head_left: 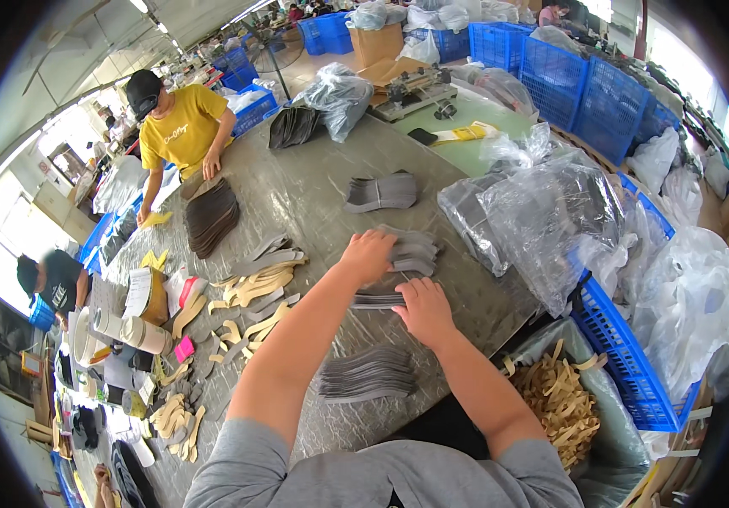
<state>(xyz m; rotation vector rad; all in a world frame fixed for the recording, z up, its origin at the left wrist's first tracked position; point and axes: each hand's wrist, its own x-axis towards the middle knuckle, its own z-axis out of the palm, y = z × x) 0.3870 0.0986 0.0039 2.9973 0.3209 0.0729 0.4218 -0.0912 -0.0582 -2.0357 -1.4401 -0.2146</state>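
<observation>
Both of my arms reach over the metal-topped table. My left hand (370, 256) lies closed over the left end of a stack of grey curved fabric-like pieces (418, 251). Closer to me, my right hand (426, 310) has its fingers bent round the right end of a thinner grey stack (375, 300). A thin line shows between the hands; I cannot make out what it is. A larger stack of grey pieces (368, 373) lies nearer my body. Farther off sits a grey bundle (380, 191) with a narrow band round it.
Loose tan and grey strips (254, 284) lie to the left, near a dark brown stack (211, 218). A person in a yellow shirt (181, 127) works across the table. Plastic-wrapped bundles (542, 212), a blue crate (627, 356) and a bag of tan scraps (555, 406) are on the right.
</observation>
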